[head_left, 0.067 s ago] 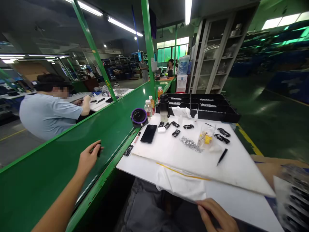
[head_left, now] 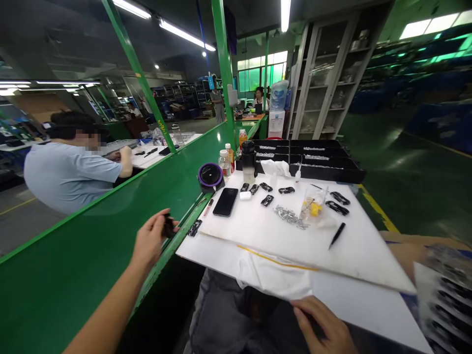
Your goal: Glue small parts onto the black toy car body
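1. Nearest to us, our right hand (head_left: pixel 324 327) rests at the front edge of the white tabletop (head_left: pixel 258 231), partly cut off by the bottom of the view; we cannot tell whether its fingers are curled or spread.
2. Our left hand (head_left: pixel 151 241) hangs over the green conveyor belt (head_left: pixel 92 246) near its rail, fingers closed on a small black part (head_left: pixel 169 226); the grip hides most of that part.
3. At the right edge a tray of black pieces (head_left: pixel 446 295) is blurred and cropped.
4. On the tabletop lie a pile of small silver screws (head_left: pixel 289 216), a clear plastic bag (head_left: pixel 313 206) with yellow bits inside, a black pen (head_left: pixel 337 235), a black phone (head_left: pixel 225 201) and several loose black parts (head_left: pixel 267 200).
5. Further back stand a round purple-rimmed container (head_left: pixel 210 176), two small bottles (head_left: pixel 225 162) and a dark flask (head_left: pixel 249 161); we cannot read their labels.
6. Behind them a black divided tray (head_left: pixel 324 167) holds rows of pale small items, too small to make out.
7. Across the belt, another person in a light blue shirt (head_left: pixel 66 172) sits at their own bench.
8. Farthest off, a water dispenser (head_left: pixel 277 110) stands by metal shelves.
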`<control>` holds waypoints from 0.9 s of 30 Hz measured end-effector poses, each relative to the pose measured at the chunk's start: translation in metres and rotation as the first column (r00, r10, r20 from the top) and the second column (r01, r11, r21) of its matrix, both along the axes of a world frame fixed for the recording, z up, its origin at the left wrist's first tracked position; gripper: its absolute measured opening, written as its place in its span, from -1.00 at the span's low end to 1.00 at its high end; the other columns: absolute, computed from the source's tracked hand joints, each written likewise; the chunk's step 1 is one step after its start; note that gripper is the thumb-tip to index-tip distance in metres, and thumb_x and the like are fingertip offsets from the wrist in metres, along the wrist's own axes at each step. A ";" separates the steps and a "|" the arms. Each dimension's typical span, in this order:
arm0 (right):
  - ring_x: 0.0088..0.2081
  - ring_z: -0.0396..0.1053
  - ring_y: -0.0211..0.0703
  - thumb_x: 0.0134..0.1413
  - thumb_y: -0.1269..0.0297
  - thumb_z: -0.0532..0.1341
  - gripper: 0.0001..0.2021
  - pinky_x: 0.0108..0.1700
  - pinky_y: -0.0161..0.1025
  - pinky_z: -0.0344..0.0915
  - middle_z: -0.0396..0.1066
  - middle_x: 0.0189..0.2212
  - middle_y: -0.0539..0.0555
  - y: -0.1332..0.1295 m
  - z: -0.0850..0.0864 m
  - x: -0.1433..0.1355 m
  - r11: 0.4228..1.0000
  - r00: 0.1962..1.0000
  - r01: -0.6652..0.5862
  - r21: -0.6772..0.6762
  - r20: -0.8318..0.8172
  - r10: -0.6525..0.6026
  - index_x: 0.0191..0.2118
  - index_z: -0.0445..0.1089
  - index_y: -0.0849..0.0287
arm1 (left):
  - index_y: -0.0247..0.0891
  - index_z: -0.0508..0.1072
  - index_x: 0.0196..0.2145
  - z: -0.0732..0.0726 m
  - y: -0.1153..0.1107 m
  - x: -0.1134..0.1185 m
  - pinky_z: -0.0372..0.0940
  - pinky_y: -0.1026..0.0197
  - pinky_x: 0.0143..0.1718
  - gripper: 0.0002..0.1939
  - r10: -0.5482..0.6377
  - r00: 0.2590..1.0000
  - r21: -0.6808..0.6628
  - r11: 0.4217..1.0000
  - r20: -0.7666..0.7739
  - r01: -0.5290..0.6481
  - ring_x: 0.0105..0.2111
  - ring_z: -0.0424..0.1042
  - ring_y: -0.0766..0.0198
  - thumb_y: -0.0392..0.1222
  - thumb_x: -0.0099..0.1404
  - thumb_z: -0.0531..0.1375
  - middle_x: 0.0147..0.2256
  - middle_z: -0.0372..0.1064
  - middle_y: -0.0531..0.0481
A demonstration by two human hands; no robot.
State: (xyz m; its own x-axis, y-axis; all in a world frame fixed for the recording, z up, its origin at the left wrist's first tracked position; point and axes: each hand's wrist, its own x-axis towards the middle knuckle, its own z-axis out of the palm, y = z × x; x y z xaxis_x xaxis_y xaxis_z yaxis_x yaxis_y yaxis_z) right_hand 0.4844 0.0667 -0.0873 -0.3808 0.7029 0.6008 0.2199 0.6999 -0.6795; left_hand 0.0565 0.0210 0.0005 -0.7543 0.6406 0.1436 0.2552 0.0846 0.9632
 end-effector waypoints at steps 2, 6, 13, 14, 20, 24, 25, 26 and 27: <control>-0.36 0.55 -0.07 0.37 0.28 0.20 -0.85 -0.32 -0.27 0.54 0.54 -0.35 0.02 -0.007 0.006 -0.010 0.997 0.999 -0.041 -0.065 -0.039 0.038 -0.16 0.54 -0.02 | -0.30 0.42 0.02 -0.002 0.015 0.066 0.51 0.02 -0.21 -0.36 -0.205 0.970 0.051 0.979 0.133 0.200 -0.29 0.59 0.10 0.34 0.31 0.19 -0.22 0.51 -0.14; -0.36 0.52 -0.08 0.36 0.15 0.27 -0.86 -0.32 -0.24 0.51 0.55 -0.31 0.08 -0.019 0.013 -0.027 0.836 0.964 -0.182 -0.517 -0.263 0.047 -0.10 0.55 0.01 | -0.25 0.46 -0.09 -0.007 0.029 0.182 0.52 -0.14 -0.12 -0.45 -0.544 0.766 0.135 0.835 0.342 0.533 -0.22 0.63 -0.02 0.32 0.29 0.27 -0.18 0.53 -0.17; -0.28 0.48 -0.18 0.31 0.10 0.36 -0.79 -0.27 -0.30 0.46 0.55 -0.19 0.12 -0.008 0.025 -0.029 0.410 0.582 -0.565 -0.716 -0.698 -0.417 -0.02 0.55 0.02 | -0.15 0.54 -0.16 -0.013 0.064 0.223 0.40 0.04 0.10 -0.81 -0.917 0.363 0.258 0.315 -0.166 0.913 0.04 0.50 0.09 -0.31 0.28 0.39 0.01 0.46 -0.13; -0.30 0.48 -0.21 0.30 0.13 0.38 -0.80 -0.29 -0.32 0.46 0.55 -0.19 0.10 -0.003 0.026 -0.026 0.427 0.581 -0.531 -0.732 -0.681 -0.446 -0.02 0.55 0.00 | -0.13 0.52 -0.08 -0.016 0.070 0.220 0.40 0.06 0.10 -0.71 -0.919 0.328 0.230 0.277 -0.221 0.933 0.04 0.49 0.11 -0.37 0.27 0.38 0.02 0.45 -0.13; -0.32 0.48 -0.22 0.32 0.17 0.36 -0.64 -0.26 -0.32 0.49 0.53 -0.27 0.02 0.030 0.033 -0.015 0.475 0.844 -0.267 -0.839 -0.441 -0.305 0.18 0.43 -0.09 | 0.04 0.27 0.27 -0.033 0.097 0.190 0.35 0.17 0.16 -0.35 -0.955 0.294 0.093 0.289 -0.042 0.953 0.07 0.43 0.24 -0.39 0.33 0.31 0.05 0.42 -0.04; -0.28 0.49 -0.22 0.30 0.15 0.35 -0.65 -0.16 -0.27 0.50 0.52 -0.15 0.01 0.054 0.037 -0.026 0.501 0.944 -0.104 -0.859 -0.244 -0.222 0.17 0.45 -0.10 | 0.00 0.23 0.31 -0.039 0.109 0.166 0.39 0.23 0.08 -0.35 -0.962 0.214 -0.033 0.223 -0.171 0.974 0.03 0.42 0.27 -0.40 0.36 0.27 0.04 0.36 -0.06; -0.25 0.49 -0.20 0.31 0.13 0.34 -0.63 -0.14 -0.24 0.50 0.52 -0.13 0.02 0.060 0.038 -0.031 0.492 0.965 -0.062 -0.869 -0.177 -0.192 0.19 0.43 -0.10 | -0.04 0.25 0.29 -0.040 0.112 0.161 0.41 0.24 0.06 -0.39 -0.958 0.181 -0.086 0.204 -0.222 0.975 0.02 0.43 0.27 -0.41 0.37 0.25 0.04 0.34 -0.08; -0.23 0.48 -0.18 0.31 0.11 0.33 -0.61 -0.14 -0.23 0.49 0.52 -0.12 0.02 0.067 0.040 -0.036 0.483 0.983 -0.012 -0.875 -0.097 -0.153 0.21 0.42 -0.09 | -0.09 0.28 0.26 -0.042 0.115 0.156 0.43 0.24 0.02 -0.45 -0.949 0.153 -0.141 0.198 -0.277 0.970 -0.01 0.44 0.26 -0.41 0.38 0.22 0.03 0.33 -0.11; -0.23 0.47 -0.16 0.30 0.10 0.31 -0.60 -0.16 -0.22 0.47 0.52 -0.14 0.02 0.075 0.042 -0.040 0.483 0.994 0.049 -0.874 -0.006 -0.112 0.22 0.42 -0.07 | -0.15 0.32 0.23 -0.044 0.119 0.151 0.45 0.22 -0.01 -0.51 -0.933 0.128 -0.195 0.202 -0.335 0.960 -0.03 0.45 0.24 -0.42 0.40 0.20 0.03 0.32 -0.13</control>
